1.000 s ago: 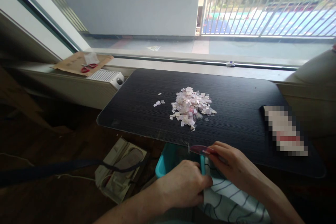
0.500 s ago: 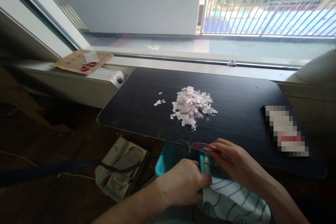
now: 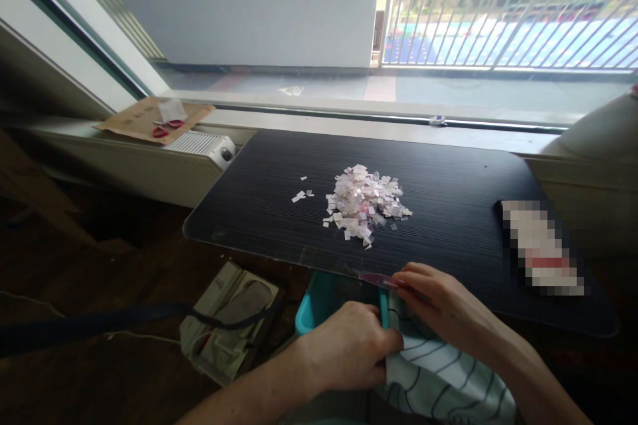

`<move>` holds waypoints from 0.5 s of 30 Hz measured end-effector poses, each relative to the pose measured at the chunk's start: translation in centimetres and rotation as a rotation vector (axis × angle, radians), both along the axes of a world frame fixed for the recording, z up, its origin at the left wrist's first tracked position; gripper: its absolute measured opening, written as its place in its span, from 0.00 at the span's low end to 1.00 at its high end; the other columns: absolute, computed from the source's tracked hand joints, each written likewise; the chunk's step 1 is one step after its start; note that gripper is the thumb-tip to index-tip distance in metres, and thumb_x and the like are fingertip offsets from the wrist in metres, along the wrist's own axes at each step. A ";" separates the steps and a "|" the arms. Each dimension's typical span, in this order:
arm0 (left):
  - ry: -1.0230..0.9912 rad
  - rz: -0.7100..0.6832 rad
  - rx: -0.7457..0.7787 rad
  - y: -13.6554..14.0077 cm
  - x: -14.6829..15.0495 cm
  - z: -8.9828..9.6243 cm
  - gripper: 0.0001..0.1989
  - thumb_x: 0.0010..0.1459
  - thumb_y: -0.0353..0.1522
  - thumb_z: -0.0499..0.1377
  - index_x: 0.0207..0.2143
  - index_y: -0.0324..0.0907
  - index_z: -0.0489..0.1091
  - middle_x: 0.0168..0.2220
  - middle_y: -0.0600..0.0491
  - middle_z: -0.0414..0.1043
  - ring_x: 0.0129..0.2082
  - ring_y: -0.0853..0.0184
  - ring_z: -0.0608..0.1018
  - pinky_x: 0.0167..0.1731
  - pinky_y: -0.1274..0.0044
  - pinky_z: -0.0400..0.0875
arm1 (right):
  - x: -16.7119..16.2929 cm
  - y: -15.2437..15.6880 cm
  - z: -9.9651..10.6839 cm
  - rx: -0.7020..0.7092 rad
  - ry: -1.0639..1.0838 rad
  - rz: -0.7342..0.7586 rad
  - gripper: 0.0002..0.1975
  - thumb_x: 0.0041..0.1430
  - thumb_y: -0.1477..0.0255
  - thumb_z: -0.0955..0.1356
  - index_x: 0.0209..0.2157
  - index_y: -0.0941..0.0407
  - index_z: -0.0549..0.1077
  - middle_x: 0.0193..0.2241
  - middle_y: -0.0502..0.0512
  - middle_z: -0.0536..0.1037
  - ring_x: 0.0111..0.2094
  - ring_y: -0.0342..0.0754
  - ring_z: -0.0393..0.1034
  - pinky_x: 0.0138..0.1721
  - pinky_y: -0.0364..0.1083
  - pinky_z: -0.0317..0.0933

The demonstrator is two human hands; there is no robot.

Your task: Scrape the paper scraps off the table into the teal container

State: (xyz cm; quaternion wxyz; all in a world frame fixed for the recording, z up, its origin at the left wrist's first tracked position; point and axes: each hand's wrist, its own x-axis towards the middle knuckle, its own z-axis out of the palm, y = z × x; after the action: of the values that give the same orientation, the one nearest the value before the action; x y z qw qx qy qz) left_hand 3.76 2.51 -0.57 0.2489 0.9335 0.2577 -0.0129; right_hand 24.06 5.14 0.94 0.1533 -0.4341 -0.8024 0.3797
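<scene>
My left hand [image 3: 351, 345] is closed over the near right rim of a teal plastic bin [image 3: 302, 315], just below the table's front edge. Between the fingers and thumb of my right hand [image 3: 431, 295] is a thin, flat, pinkish-red piece [image 3: 376, 279] with a rounded end. Its tip lies at the table edge, above the bin's opening. A heap of small pale paper squares [image 3: 366, 202] sits mid-table, beyond both hands. A few loose paper squares [image 3: 299, 196] lie left of it. Black-striped pale cloth [image 3: 443, 378] hangs under my right hand.
The dark table [image 3: 239, 192] stands against the window sill. At its right end lies a blurred-out, dark-edged object [image 3: 541, 249]. Red-handled scissors [image 3: 167, 127] rest on a brown envelope [image 3: 134, 121] at left. An open pale case [image 3: 229, 325] and a cord are on the floor.
My right hand and the flat pinkish piece have shifted very slightly left along the table edge. My left hand stays on the bin rim, and the paper heap looks the same.
</scene>
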 end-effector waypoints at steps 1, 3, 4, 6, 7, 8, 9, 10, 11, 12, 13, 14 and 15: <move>-0.005 0.003 -0.001 0.0 0.0 0.0 0.08 0.57 0.37 0.61 0.34 0.41 0.72 0.29 0.51 0.74 0.31 0.60 0.77 0.30 0.76 0.68 | 0.0 -0.1 0.1 -0.010 -0.009 0.019 0.11 0.68 0.73 0.61 0.39 0.55 0.75 0.34 0.53 0.72 0.36 0.46 0.66 0.37 0.44 0.60; -0.012 0.012 -0.001 0.1 -0.1 0.1 0.08 0.57 0.37 0.62 0.34 0.42 0.72 0.29 0.51 0.74 0.31 0.60 0.77 0.31 0.75 0.69 | 0.1 -0.1 0.2 -0.026 -0.013 0.048 0.12 0.68 0.73 0.61 0.39 0.55 0.76 0.34 0.53 0.72 0.35 0.45 0.66 0.37 0.44 0.60; -0.012 0.014 0.000 0.1 -0.1 0.2 0.08 0.57 0.37 0.62 0.34 0.42 0.72 0.29 0.51 0.74 0.31 0.60 0.77 0.31 0.75 0.69 | 0.1 -0.1 0.2 -0.030 -0.006 0.052 0.12 0.68 0.72 0.61 0.39 0.55 0.76 0.34 0.53 0.72 0.35 0.45 0.67 0.36 0.44 0.60; -0.006 0.010 0.002 0.1 -0.1 0.3 0.08 0.57 0.37 0.62 0.34 0.42 0.72 0.28 0.52 0.74 0.30 0.61 0.77 0.30 0.76 0.68 | 0.3 0.2 0.1 -0.019 0.022 0.024 0.11 0.68 0.72 0.61 0.39 0.55 0.75 0.35 0.53 0.72 0.35 0.45 0.67 0.36 0.43 0.60; 0.002 0.005 0.003 0.2 -0.1 0.3 0.08 0.57 0.37 0.62 0.34 0.42 0.72 0.27 0.52 0.73 0.30 0.61 0.77 0.29 0.76 0.68 | 0.3 0.4 0.0 -0.001 0.034 -0.008 0.11 0.68 0.72 0.61 0.39 0.55 0.75 0.36 0.53 0.72 0.35 0.44 0.67 0.36 0.43 0.60; 0.010 0.000 0.005 0.2 -0.1 0.3 0.08 0.57 0.37 0.62 0.34 0.42 0.72 0.27 0.52 0.73 0.29 0.61 0.76 0.28 0.76 0.68 | 0.3 0.5 -0.1 0.021 0.040 -0.042 0.10 0.68 0.72 0.61 0.39 0.56 0.75 0.36 0.53 0.72 0.35 0.44 0.67 0.36 0.43 0.60; 0.015 -0.003 0.007 0.1 0.0 0.3 0.08 0.57 0.37 0.62 0.34 0.42 0.72 0.26 0.52 0.73 0.28 0.61 0.76 0.28 0.76 0.68 | 0.3 0.7 -0.2 0.036 0.040 -0.067 0.10 0.67 0.72 0.62 0.39 0.56 0.74 0.36 0.53 0.72 0.35 0.44 0.67 0.36 0.43 0.60; 0.018 -0.002 0.009 0.1 0.0 0.3 0.08 0.57 0.37 0.62 0.34 0.41 0.72 0.26 0.52 0.73 0.28 0.61 0.76 0.28 0.76 0.67 | 0.3 0.7 -0.2 0.041 0.036 -0.078 0.10 0.67 0.72 0.62 0.38 0.56 0.74 0.35 0.53 0.72 0.35 0.45 0.67 0.36 0.43 0.60; 0.018 -0.002 0.010 0.1 0.0 0.3 0.08 0.57 0.37 0.62 0.33 0.41 0.72 0.26 0.52 0.73 0.28 0.61 0.76 0.28 0.76 0.67 | 0.2 0.7 -0.3 0.033 0.027 -0.076 0.10 0.67 0.72 0.61 0.38 0.56 0.74 0.35 0.53 0.72 0.35 0.45 0.67 0.36 0.43 0.60; 0.016 -0.001 0.009 0.2 0.0 0.3 0.08 0.56 0.37 0.62 0.33 0.41 0.72 0.25 0.52 0.73 0.27 0.61 0.76 0.28 0.76 0.67 | 0.2 0.6 -0.3 0.016 0.021 -0.060 0.11 0.68 0.72 0.61 0.38 0.56 0.75 0.34 0.53 0.72 0.35 0.45 0.67 0.36 0.43 0.60; 0.011 0.000 0.005 0.2 -0.1 0.3 0.08 0.56 0.36 0.62 0.33 0.41 0.72 0.26 0.52 0.73 0.28 0.61 0.76 0.28 0.76 0.67 | 0.1 0.4 -0.2 -0.004 0.016 -0.040 0.11 0.68 0.72 0.61 0.38 0.56 0.75 0.34 0.53 0.72 0.35 0.45 0.67 0.36 0.43 0.61; 0.007 0.001 0.002 0.2 -0.1 0.3 0.08 0.56 0.36 0.62 0.33 0.41 0.72 0.26 0.51 0.73 0.28 0.61 0.76 0.28 0.76 0.67 | 0.1 0.3 -0.2 -0.019 0.016 -0.024 0.11 0.68 0.72 0.61 0.38 0.56 0.75 0.34 0.53 0.72 0.35 0.45 0.67 0.36 0.43 0.61; 0.003 0.001 -0.003 0.2 -0.1 0.3 0.08 0.56 0.36 0.62 0.33 0.41 0.72 0.26 0.51 0.73 0.28 0.61 0.76 0.28 0.76 0.67 | 0.1 0.2 -0.1 -0.025 0.018 -0.018 0.12 0.68 0.71 0.61 0.38 0.55 0.75 0.34 0.53 0.72 0.35 0.45 0.67 0.36 0.43 0.61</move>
State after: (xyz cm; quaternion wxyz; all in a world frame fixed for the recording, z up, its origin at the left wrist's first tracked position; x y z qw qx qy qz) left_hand 3.70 2.73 -0.28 0.2499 0.9331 0.2583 -0.0145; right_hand 24.17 5.31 0.82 0.1585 -0.4395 -0.7924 0.3922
